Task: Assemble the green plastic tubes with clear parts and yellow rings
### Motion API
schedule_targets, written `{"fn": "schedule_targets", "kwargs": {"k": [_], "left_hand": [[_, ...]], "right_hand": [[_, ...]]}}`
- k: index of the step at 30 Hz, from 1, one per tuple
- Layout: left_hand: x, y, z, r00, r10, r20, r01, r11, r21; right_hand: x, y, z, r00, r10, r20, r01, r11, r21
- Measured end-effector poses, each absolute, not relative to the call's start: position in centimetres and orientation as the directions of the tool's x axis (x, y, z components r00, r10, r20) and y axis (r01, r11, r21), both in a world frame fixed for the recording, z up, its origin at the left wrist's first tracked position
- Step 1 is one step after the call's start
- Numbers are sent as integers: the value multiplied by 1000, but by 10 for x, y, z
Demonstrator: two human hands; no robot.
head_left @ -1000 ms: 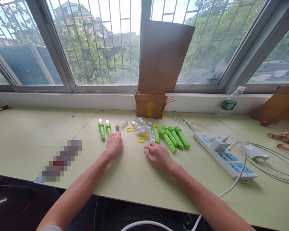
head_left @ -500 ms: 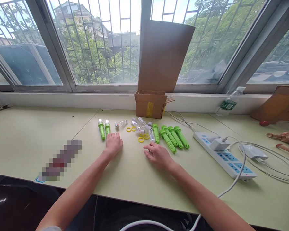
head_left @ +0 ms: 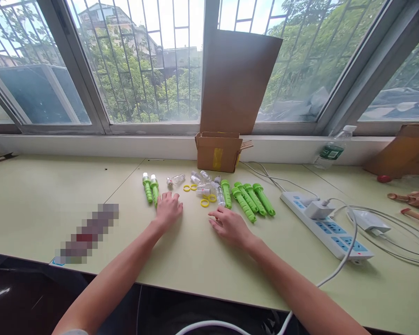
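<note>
My left hand point(head_left: 169, 208) rests on the table with fingers apart, holding nothing. Just left of it lie two green ridged plastic tubes with white tops, a nearer one point(head_left: 154, 188) and a farther one point(head_left: 147, 188). My right hand point(head_left: 229, 224) lies with loosely bent fingers, empty, close to a clear plastic tube point(head_left: 219, 196). Behind that hand are a green tube point(head_left: 226, 193) and several more green tubes point(head_left: 244, 204). Between the hands lie yellow rings point(head_left: 204, 203) and a pile of clear parts with white ends point(head_left: 203, 191). A clear piece point(head_left: 178, 179) lies farther back.
A cardboard box point(head_left: 216, 153) stands against the window ledge. On the right are a power strip point(head_left: 326, 228) with a white charger and looping cables, a plastic bottle point(head_left: 331, 151) and wooden pieces point(head_left: 410, 200). A blurred-out object point(head_left: 89, 235) lies on the left.
My left hand has moved slightly right, off the nearer white-topped green tube, which has shifted a little left and shows more of its length. My right hand stays in place.
</note>
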State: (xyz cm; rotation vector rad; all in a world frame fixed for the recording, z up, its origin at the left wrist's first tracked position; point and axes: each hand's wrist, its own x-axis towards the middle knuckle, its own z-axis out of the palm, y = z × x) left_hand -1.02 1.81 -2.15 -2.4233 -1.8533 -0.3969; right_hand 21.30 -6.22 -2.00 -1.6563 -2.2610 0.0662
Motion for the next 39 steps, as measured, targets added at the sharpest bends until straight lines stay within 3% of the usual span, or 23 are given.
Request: {"fn": "schedule_targets", "kwargs": {"k": [5,10,39], "left_hand": [[0,6,-22,415,867,274,866,-469,171],[3,1,-22,528,822,215,811,-563,161],[1,1,-18,534,829,165,815,-557,158]], "right_hand": [[213,-62,-19,-269,935,233,918,322,-232],[213,-61,-21,-265,933,242,920,319,-225],[214,-62,-20,-264,937,230,923,315,-223]]}}
